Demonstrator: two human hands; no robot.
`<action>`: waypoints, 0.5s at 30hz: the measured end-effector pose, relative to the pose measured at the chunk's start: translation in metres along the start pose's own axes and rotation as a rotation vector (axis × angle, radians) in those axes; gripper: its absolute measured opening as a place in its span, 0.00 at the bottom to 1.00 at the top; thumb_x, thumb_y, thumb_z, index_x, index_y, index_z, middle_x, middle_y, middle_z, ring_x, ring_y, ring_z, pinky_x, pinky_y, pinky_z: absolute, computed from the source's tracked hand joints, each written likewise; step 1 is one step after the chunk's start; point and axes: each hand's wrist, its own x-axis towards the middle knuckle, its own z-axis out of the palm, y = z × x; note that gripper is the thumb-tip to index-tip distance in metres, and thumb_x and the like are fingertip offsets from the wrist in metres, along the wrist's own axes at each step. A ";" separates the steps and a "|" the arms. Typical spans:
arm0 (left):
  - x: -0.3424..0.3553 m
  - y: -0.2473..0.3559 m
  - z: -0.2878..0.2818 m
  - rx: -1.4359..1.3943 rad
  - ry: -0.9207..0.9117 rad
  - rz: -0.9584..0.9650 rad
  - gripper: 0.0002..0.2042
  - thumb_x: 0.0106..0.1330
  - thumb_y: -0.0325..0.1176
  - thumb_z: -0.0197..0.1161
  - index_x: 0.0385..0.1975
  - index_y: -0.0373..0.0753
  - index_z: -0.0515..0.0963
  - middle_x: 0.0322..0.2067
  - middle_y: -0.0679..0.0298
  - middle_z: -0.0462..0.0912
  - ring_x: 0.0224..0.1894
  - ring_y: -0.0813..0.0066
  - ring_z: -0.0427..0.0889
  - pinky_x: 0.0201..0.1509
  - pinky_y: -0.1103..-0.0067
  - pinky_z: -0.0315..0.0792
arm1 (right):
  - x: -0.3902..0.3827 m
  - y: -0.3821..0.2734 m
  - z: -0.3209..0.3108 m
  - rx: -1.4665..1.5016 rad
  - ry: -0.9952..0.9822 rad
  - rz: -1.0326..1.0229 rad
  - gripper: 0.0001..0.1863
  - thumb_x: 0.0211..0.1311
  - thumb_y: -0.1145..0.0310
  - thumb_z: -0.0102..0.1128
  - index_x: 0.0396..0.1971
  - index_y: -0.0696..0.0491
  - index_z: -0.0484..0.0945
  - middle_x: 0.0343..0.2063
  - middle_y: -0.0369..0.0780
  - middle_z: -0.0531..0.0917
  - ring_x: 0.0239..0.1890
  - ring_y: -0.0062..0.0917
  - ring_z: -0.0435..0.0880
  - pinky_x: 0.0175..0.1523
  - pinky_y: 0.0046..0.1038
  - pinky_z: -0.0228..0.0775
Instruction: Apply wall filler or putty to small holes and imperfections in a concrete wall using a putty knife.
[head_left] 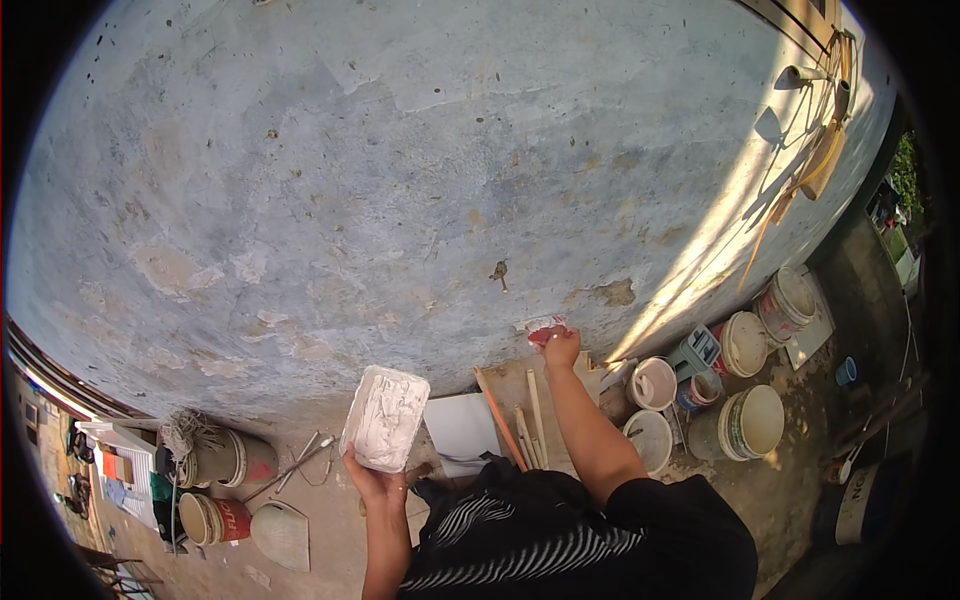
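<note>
My left hand (pixel 378 482) grips the near edge of a rectangular tray (pixel 348 447), held up in front of the wall. White filler paste (pixel 393 405) is smeared thickly over the tray's inside. My right arm reaches forward, and my right hand (pixel 561 347) is closed around a red putty spreader (pixel 543 334). The spreader lies at the lower part of the blue-grey wall (pixel 400 200), with some white paste around its edge. Peeled and pale patches mark the wall's surface.
Several paint buckets (pixel 755 420) stand on the floor at the right. More buckets (pixel 205 520) are at the left beside a grey dustpan-like piece (pixel 281 535). Wooden strips (pixel 502 420) and a white sheet (pixel 461 432) lie below the wall. Bamboo-like tools (pixel 825 160) hang at the upper right.
</note>
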 end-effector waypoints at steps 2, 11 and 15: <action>0.003 -0.012 0.015 0.011 -0.026 -0.065 0.32 0.69 0.50 0.47 0.68 0.35 0.60 0.66 0.55 0.67 0.67 0.57 0.67 0.71 0.62 0.63 | 0.050 0.013 -0.027 -0.171 0.117 -0.161 0.13 0.60 0.69 0.61 0.39 0.61 0.72 0.35 0.49 0.83 0.37 0.43 0.84 0.44 0.39 0.77; 0.005 -0.009 0.004 -0.001 -0.014 -0.031 0.32 0.68 0.50 0.50 0.67 0.36 0.61 0.66 0.55 0.68 0.66 0.57 0.69 0.70 0.63 0.64 | 0.032 0.007 -0.030 -0.176 0.106 -0.089 0.13 0.64 0.70 0.57 0.42 0.63 0.69 0.41 0.50 0.81 0.33 0.40 0.86 0.22 0.36 0.83; 0.007 -0.014 0.009 0.003 -0.006 -0.061 0.32 0.68 0.49 0.51 0.67 0.35 0.61 0.66 0.55 0.68 0.66 0.57 0.69 0.70 0.62 0.65 | 0.043 -0.001 -0.018 -0.287 0.166 -0.191 0.13 0.64 0.70 0.57 0.42 0.63 0.69 0.41 0.51 0.81 0.30 0.41 0.86 0.21 0.36 0.83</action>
